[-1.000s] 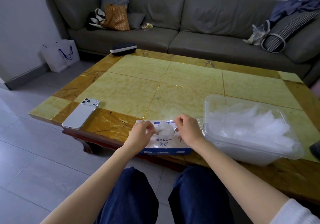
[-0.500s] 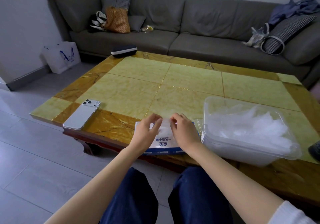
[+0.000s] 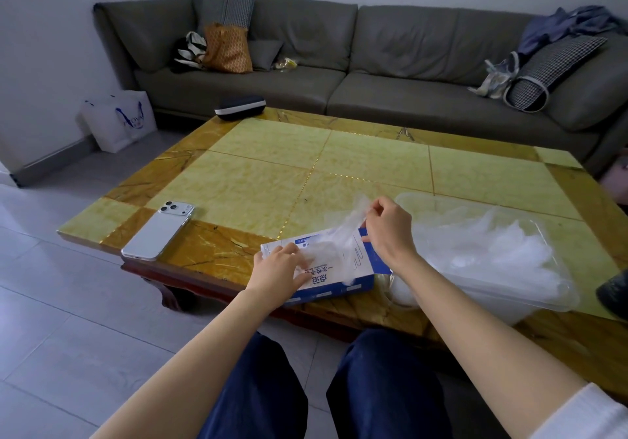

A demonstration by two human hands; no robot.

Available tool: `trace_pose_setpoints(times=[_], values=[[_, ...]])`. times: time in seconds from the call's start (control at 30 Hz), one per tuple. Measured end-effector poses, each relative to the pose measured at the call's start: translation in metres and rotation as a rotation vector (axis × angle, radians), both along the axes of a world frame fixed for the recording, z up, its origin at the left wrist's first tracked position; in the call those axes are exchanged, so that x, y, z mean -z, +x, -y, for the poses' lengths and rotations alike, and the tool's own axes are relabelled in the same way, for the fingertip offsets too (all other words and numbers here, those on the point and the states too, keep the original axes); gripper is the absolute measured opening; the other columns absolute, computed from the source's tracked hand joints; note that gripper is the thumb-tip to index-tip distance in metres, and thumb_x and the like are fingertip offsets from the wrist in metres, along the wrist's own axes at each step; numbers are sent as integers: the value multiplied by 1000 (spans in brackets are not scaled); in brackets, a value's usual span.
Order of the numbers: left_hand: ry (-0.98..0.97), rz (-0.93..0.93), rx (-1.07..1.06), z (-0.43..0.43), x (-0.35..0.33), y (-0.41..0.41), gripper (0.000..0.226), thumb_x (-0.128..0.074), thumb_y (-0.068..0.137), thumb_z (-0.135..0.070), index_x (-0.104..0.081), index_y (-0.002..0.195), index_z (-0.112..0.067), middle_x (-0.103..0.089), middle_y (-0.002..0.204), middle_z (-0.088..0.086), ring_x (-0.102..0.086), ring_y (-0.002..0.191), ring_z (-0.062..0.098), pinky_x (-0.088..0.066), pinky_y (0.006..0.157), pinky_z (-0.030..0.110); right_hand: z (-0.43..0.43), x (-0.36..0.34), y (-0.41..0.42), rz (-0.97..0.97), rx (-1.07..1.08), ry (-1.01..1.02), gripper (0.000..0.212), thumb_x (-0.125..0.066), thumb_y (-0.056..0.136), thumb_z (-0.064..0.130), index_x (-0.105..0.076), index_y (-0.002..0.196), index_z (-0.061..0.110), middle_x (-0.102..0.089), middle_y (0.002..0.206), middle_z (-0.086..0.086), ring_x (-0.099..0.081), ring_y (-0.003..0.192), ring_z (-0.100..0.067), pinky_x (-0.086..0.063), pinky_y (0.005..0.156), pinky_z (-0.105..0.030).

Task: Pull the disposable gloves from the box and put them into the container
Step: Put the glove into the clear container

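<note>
Presently: one disposable glove [image 3: 341, 233], thin clear film, partway out of the box [image 3: 336, 290], lower centre of frame. Long axis slants from the box opening up and rightward to the right hand [image 3: 387, 231], whose grip pinches the glove's upper end. Left hand [image 3: 278, 268] lies on the box's left end, fingers extended, pressing it to the counter [image 3: 272, 173]. Container [image 3: 428, 196], clear plastic with heaped gloves [image 3: 492, 248], sits just right of the box, on the right hand's side. Judged: a short rightward carry. Phone [image 3: 158, 231] at left, well apart.
</note>
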State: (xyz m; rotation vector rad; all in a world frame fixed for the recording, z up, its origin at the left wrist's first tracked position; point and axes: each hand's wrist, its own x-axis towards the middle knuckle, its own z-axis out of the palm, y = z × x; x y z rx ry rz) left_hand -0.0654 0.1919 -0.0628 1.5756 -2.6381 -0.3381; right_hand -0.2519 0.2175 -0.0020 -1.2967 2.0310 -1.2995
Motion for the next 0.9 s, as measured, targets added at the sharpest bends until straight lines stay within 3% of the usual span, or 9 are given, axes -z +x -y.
trace_pose_setpoints(times=[0.23,0.4,0.5,0.6,0.7,0.77,0.9], values=[[22,35,1,-2,1,-6,33,-48,94,-44,-61,119,-27,-47,125,-7,-47,119,13,-22,109,49,-3,-7,-2,14,46,-81,23,-36,92,5,-45,71,12,-55,82,-12,-57,80,-33,-55,71,-50],[71,68,29,-4,-6,-9,33,-48,95,-42,-59,123,-29,-45,135,-7,-45,125,14,-9,114,54,-8,-34,-17,-17,99,-210,28,-34,97,5,-39,73,19,-53,80,-9,-56,71,-24,-56,69,-48],[143,74,90,0,-14,-7,37,-47,96,-41,-56,128,-27,-40,144,-2,-43,128,17,-20,115,47,-11,-55,-31,7,118,-298,27,-32,99,6,-38,76,20,-51,77,-3,-54,63,-10,-58,67,-41],[283,22,102,8,-36,1,35,-49,95,-43,-62,122,-25,-36,148,-2,-41,131,17,-34,108,37,-15,-60,-42,55,84,-294,18,-33,101,8,-43,87,12,-55,78,-3,-58,67,-10,-59,70,-33],[116,-35,35,16,-70,-2,28,-51,93,-39,-66,106,-19,-46,139,-4,-53,115,16,-44,95,32,-20,-57,-49,68,19,-232,15,-33,101,9,-46,95,7,-58,81,-7,-62,74,-17,-58,74,-30],[-18,-182,5,18,-91,-13,27,-54,92,-37,-58,109,-16,-45,137,-2,-56,105,16,-45,92,29,-23,-55,-50,62,-45,-207,19,-32,102,9,-48,92,5,-60,85,-14,-63,80,-25,-57,77,-33],[6,-369,142,12,-114,-50,81,-71,79,-40,-26,143,-19,-30,150,1,-37,132,20,-31,111,39,-28,-59,-51,81,-171,-162,28,-33,103,14,-49,81,8,-62,82,-14,-65,81,-26,-56,77,-31]])
